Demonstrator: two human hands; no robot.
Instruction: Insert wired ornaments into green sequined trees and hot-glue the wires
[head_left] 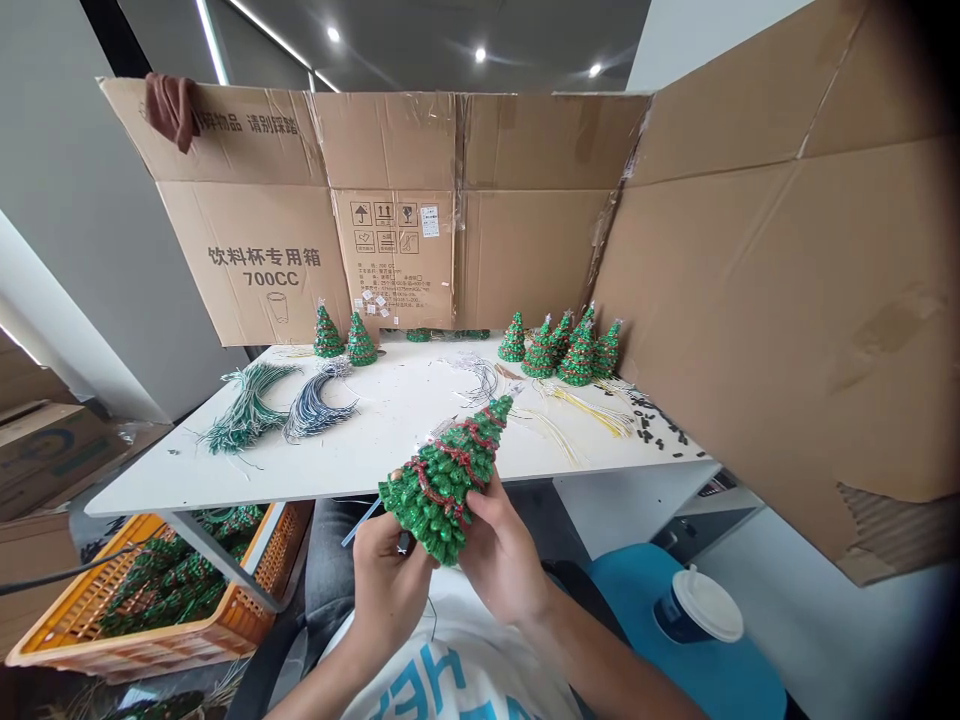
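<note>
A miniature Christmas tree [448,470], green and glittery with red garland, is held tilted before my chest, its tip up to the right. My right hand [504,550] grips its side, thumb on the lower branches. My left hand [394,575] is closed at the base, its fingertips partly hidden under the tree. A small dark piece shows by the left fingers, too small to name. A pale blue stick [362,522] pokes out beside that hand; I cannot tell whether it is held. Below, a thin dark wire [433,612] hangs against the shirt.
The white table [420,400] bears green wires [251,405], blue wires [321,402], yellow wires [592,408] and black bits [652,420]. Several finished-looking trees [577,350] stand at the back. Cardboard walls [525,240] enclose it. An orange crate [247,625] and blue stool [637,590] flank me.
</note>
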